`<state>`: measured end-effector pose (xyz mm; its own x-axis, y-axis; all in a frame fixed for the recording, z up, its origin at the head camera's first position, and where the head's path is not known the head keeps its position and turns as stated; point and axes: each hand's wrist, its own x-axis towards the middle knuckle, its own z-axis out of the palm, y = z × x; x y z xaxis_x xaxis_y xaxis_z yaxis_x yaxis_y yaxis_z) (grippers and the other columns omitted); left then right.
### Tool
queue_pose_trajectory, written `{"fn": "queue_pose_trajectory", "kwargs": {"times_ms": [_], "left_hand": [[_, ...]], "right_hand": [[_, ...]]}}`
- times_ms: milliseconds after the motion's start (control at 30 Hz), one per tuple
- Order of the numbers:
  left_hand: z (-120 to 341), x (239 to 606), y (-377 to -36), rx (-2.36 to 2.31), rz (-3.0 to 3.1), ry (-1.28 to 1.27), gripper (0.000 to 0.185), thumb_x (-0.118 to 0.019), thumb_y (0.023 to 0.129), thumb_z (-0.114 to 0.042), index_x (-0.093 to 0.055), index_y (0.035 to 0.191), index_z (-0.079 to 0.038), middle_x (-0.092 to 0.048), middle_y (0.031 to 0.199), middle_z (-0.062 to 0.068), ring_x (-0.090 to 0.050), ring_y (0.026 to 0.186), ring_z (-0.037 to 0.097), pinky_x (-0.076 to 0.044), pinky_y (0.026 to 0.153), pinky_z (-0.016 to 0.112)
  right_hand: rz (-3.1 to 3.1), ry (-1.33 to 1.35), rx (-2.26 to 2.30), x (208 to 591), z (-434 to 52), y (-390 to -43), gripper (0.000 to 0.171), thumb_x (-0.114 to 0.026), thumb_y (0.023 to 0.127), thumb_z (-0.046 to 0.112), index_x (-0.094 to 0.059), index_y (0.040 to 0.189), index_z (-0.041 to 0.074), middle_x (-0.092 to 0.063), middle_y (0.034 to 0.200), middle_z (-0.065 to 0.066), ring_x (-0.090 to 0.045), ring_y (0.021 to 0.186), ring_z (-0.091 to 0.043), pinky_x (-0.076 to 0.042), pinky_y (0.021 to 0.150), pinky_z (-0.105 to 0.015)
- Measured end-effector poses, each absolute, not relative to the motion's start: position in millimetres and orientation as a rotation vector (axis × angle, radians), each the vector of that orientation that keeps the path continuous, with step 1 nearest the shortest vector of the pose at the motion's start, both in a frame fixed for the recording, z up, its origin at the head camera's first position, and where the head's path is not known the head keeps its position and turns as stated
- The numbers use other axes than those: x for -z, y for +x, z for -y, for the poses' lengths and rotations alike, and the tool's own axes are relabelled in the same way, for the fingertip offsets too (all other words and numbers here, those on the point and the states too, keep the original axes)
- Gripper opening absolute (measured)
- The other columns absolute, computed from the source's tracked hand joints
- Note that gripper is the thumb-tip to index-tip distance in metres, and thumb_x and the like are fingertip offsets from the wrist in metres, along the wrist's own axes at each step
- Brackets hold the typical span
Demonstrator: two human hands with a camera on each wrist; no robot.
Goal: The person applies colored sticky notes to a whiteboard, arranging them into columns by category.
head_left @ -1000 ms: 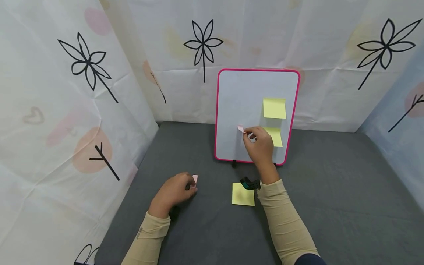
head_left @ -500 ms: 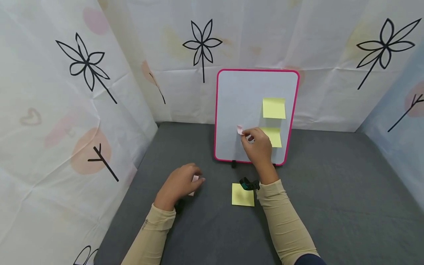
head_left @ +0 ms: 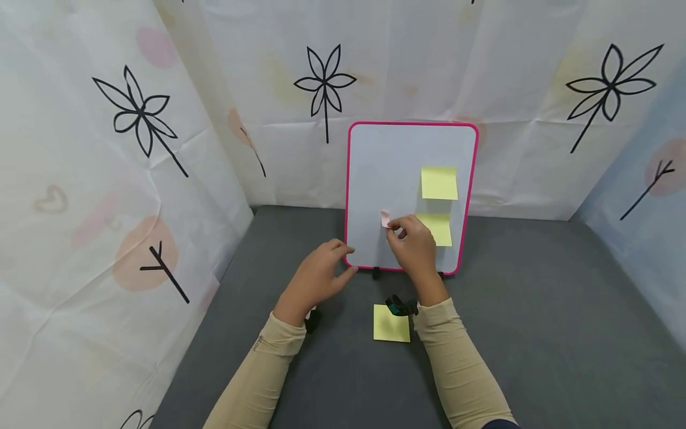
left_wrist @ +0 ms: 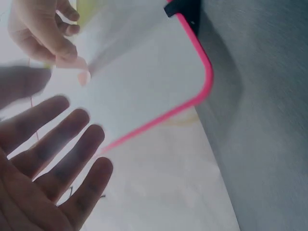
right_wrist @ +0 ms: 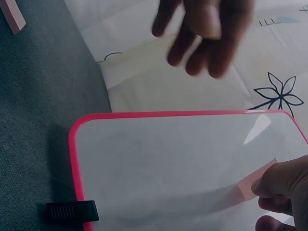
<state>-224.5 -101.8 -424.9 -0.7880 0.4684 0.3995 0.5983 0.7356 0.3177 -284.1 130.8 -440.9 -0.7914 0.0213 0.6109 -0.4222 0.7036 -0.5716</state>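
Observation:
In the head view my right hand (head_left: 415,245) pinches a small pink sticky note (head_left: 384,219) between thumb and fingertips, in front of the whiteboard (head_left: 383,167). The note's free end curls up, as the left wrist view also shows. My left hand (head_left: 317,277) is in the air by the board's lower left corner, fingers spread and holding nothing. Two yellow sticky notes hang on the board's right side: an upper one (head_left: 439,183) and a lower one (head_left: 438,232), partly covered by the right hand. A pink sticky pad (right_wrist: 13,17) lies on the table, mostly hidden by my left wrist in the head view.
Yellow sticky notes (head_left: 391,326) lie on the grey table (head_left: 536,316), close to the right wrist's dark strap (head_left: 401,305). Black feet (right_wrist: 72,211) support the pink-framed board. Printed cloth (head_left: 278,155) hangs behind and at both sides.
My left hand has left the pink pad on the table and moved up and right toward the board, its fingers spreading. The right hand keeps its pinch on the pink note, nearly still.

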Motion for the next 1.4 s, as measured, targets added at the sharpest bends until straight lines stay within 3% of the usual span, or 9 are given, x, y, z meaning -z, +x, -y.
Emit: {"fn": "queue_pose_trajectory", "kwargs": {"times_ms": [167, 400, 533, 700, 967, 1400], "left_hand": [[82.9, 420.2, -240.2, 0.649, 2.561, -0.875, 0.034, -0.068, 0.103, -0.013, -0.070, 0.135, -0.002, -0.070, 0.128, 0.013, -0.067, 0.107, 0.027, -0.060, 0.095, 0.042], [59.2, 423.1, -258.8, 0.622, 2.499, -0.838, 0.046, -0.062, 0.105, -0.010, -0.058, 0.149, 0.002, -0.055, 0.154, 0.024, -0.060, 0.137, 0.039, -0.055, 0.107, 0.053], [48.2, 428.2, -267.7, 0.584, 2.489, -0.816, 0.048, -0.060, 0.103, -0.005, -0.056, 0.150, 0.002, -0.045, 0.162, 0.027, -0.048, 0.149, 0.045, -0.050, 0.112, 0.059], [36.2, 433.7, -279.0, 0.531, 2.592, -0.788, 0.053, -0.048, 0.105, -0.002, -0.049, 0.157, -0.003, -0.030, 0.172, 0.023, -0.027, 0.160, 0.047, -0.039, 0.121, 0.063], [31.0, 439.7, -287.4, 0.474, 2.631, -0.734, 0.062, -0.050, 0.101, 0.002, -0.042, 0.162, -0.005, -0.011, 0.178, 0.021, -0.015, 0.164, 0.043, -0.034, 0.125, 0.060], [28.3, 452.0, -293.1, 0.541, 2.629, -0.700, 0.075, -0.055, 0.095, 0.004, -0.037, 0.166, -0.013, -0.007, 0.178, 0.022, -0.009, 0.165, 0.044, -0.030, 0.126, 0.065]], "right_hand": [[2.312, 0.301, -0.971, 440.3, -131.9, -284.2, 0.010, -0.078, 0.094, 0.013, -0.082, 0.097, 0.005, -0.076, 0.095, -0.010, -0.070, 0.078, -0.028, -0.058, 0.066, -0.044], [2.290, 0.315, -0.979, 440.1, -130.1, -281.5, 0.009, -0.078, 0.094, 0.012, -0.082, 0.096, 0.005, -0.076, 0.093, -0.011, -0.069, 0.076, -0.028, -0.057, 0.064, -0.042], [2.290, 0.324, -0.975, 444.4, -129.6, -280.7, 0.009, -0.079, 0.093, 0.012, -0.081, 0.095, 0.004, -0.076, 0.092, -0.011, -0.069, 0.075, -0.027, -0.058, 0.063, -0.041], [2.267, 0.341, -0.975, 445.9, -130.8, -281.2, 0.008, -0.079, 0.092, 0.011, -0.081, 0.095, 0.004, -0.076, 0.092, -0.011, -0.070, 0.074, -0.027, -0.058, 0.063, -0.043], [2.281, 0.354, -0.965, 444.2, -127.7, -282.2, 0.008, -0.079, 0.090, 0.010, -0.082, 0.096, 0.005, -0.076, 0.091, -0.010, -0.070, 0.074, -0.026, -0.059, 0.065, -0.042], [2.328, 0.366, -0.928, 444.5, -125.2, -279.5, 0.005, -0.076, 0.090, 0.008, -0.081, 0.092, 0.007, -0.076, 0.091, -0.008, -0.069, 0.074, -0.025, -0.057, 0.064, -0.042]]}}
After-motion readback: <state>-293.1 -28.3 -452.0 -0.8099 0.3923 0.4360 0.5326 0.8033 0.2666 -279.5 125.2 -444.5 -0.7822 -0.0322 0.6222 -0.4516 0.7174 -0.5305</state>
